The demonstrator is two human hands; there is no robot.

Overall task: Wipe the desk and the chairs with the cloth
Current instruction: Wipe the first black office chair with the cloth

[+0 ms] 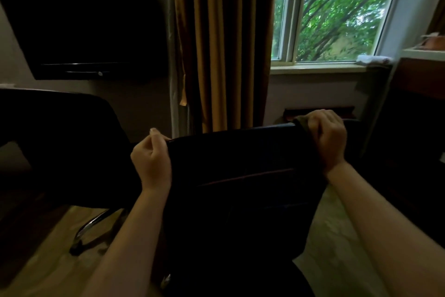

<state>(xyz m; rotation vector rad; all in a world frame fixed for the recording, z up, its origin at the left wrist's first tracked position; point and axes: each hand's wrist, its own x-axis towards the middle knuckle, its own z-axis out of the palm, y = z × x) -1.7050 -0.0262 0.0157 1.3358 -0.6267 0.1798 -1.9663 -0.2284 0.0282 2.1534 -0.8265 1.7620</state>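
Note:
A dark office chair (240,176) stands right in front of me, its backrest facing me. My left hand (151,154) grips the top left corner of the backrest. My right hand (330,137) presses a dark olive cloth (302,123) onto the top right corner of the backrest; only a small fold of the cloth shows beside the fingers. A second dark chair (60,142) with a chrome base stands to the left. The dark desk (14,212) shows only as a shadowed edge at lower left.
A black TV (81,24) hangs on the wall at upper left. A brown curtain (224,44) hangs in the middle and a window (332,10) is at upper right, with a white cloth (373,59) on its sill. Dark furniture (419,109) stands at the right. The floor (337,236) is pale.

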